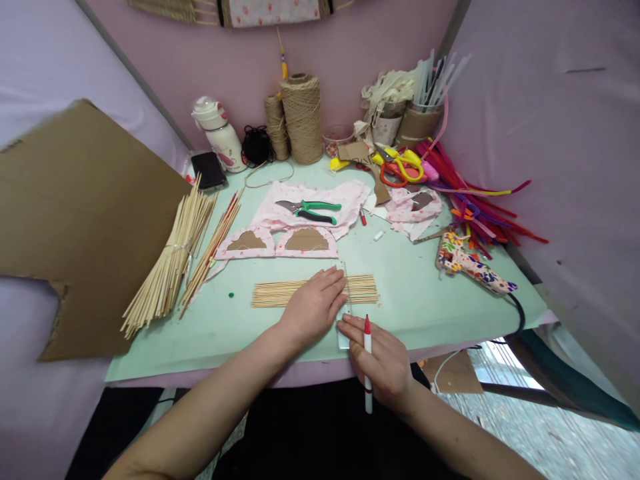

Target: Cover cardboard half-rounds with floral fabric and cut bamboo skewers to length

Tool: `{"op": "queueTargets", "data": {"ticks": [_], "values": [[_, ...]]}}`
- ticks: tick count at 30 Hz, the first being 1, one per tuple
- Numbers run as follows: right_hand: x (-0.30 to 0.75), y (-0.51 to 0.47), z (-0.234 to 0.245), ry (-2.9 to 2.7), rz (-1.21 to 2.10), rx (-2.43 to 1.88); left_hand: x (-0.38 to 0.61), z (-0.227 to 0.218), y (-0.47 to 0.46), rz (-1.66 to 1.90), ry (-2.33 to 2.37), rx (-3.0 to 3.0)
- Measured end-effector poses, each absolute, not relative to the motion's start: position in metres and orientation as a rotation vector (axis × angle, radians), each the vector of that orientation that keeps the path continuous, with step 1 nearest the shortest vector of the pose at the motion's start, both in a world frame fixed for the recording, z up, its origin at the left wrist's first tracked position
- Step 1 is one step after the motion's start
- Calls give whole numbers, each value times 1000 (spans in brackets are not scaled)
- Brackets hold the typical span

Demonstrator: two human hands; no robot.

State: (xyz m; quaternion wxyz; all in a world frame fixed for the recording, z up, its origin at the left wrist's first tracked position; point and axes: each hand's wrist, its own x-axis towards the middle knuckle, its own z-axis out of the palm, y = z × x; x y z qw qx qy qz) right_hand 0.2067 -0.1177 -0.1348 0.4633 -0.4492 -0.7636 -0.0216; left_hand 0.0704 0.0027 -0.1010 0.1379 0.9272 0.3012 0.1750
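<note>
A row of thin wooden sticks lies side by side across the front middle of the table. My left hand rests flat over the right half of the row, fingers stretched out against a clear ruler that crosses the sticks. Between the thumb and fingers of my right hand is a white marker with its red end pointing up and away. The right fingertips touch the ruler near its close end. Just behind the sticks are two half-round cardboard pieces edged in pink patterned fabric.
Green-handled pruning shears lie on pink fabric. Bundled sticks and a large cardboard sheet stand left. A glue gun, pipe cleaners and scissors lie right. Twine spools and a bottle stand behind.
</note>
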Motion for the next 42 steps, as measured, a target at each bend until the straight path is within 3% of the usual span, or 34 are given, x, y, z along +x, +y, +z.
{"op": "queueTargets", "data": {"ticks": [30,42], "values": [[211,-125,-133,-2041,172,-1182,70,-108,0,598,858,2675],[250,-97,-76,-1487,480,-1379,70,-107,-1,501,889,2677]]}}
